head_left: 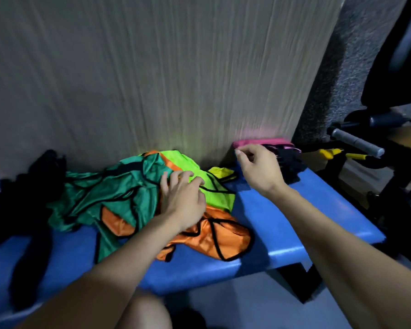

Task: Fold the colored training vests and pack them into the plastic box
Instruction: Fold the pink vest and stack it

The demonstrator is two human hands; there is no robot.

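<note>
**Hands over a heap of vests on the blue tabletop**

A tangled heap of training vests lies on the blue tabletop, pushed against the pale wall at the far side. The green vest spreads over the left part of the heap, the orange vest lies at the near right with its black-trimmed edge close to the tabletop's near rim, and the lime vest sits on top toward the far right. A small yellow piece of fabric shows just beyond the lime one, against the wall.

The left hand rests palm down on the heap where green, orange and lime meet; its fingers are spread and bent onto the cloth, pressing it rather than gripping it.

The right hand hangs above the tabletop to the right of the heap, touching no vest. Its fingers are loosely curled, thumb and forefinger close together at the tip, holding nothing that can be seen.

Just beyond the right hand, a folded pink vest lies against the wall with a dark item beside it. Black clothing is bunched at the left end of the tabletop. To the far right stand dark gym equipment and a grey handle.

The plastic box does not show.
</note>
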